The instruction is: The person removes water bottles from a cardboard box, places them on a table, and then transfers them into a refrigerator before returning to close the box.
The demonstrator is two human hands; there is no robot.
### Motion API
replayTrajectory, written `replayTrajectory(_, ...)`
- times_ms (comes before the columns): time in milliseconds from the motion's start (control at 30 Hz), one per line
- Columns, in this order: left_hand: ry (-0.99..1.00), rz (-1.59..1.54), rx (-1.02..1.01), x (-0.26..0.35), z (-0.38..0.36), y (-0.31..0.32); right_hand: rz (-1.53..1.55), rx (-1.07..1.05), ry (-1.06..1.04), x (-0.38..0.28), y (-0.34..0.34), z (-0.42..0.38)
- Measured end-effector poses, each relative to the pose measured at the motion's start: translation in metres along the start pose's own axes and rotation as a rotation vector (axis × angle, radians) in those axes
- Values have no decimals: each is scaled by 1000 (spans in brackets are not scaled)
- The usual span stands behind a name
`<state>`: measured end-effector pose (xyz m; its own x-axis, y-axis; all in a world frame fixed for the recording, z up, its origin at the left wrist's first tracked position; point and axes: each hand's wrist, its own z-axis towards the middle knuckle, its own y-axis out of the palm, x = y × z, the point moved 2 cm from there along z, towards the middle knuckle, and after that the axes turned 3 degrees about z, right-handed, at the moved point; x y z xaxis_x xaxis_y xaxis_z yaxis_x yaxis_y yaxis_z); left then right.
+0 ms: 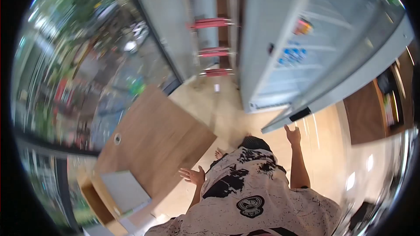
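My right hand (293, 135) is raised just below the black handle (300, 114) of a glass-door refrigerator. Its thumb and fingers are apart, with nothing between them; a small gap seems to separate it from the door edge. The refrigerator door (350, 78) stands swung out from the pale cabinet (267, 48). Inside are several blue-topped items (293, 56) and an orange-red item (303, 27), too blurred to name. My left hand (192, 175) hangs beside the wooden desk (162, 135), fingers spread, holding nothing.
A ladder with red rungs (214, 23) stands beside the refrigerator. Large windows (87, 70) line the left. An open cardboard box (100, 201) and a grey-white flat panel (126, 192) are at the desk's near end. A brown shelf unit (365, 116) stands right.
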<state>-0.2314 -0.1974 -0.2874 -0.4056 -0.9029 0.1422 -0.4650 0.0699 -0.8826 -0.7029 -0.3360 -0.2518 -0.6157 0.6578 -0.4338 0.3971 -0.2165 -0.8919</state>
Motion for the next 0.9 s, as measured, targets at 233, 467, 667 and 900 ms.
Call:
replayTrajectory(233,1057,-165,92,181,37,-49,592,226,-70,54,-61,-27)
replayTrajectory(467,1489,-248,-321,382,-78,-65,892,772,287,104,-60,-32)
replayTrajectory(667,1798,-114,-44,518,-169,0,667,803,368,139,-91,-33)
replayTrajectory(900,1605,61,252,615,-185,39,774,-225,677,235,-16,-64)
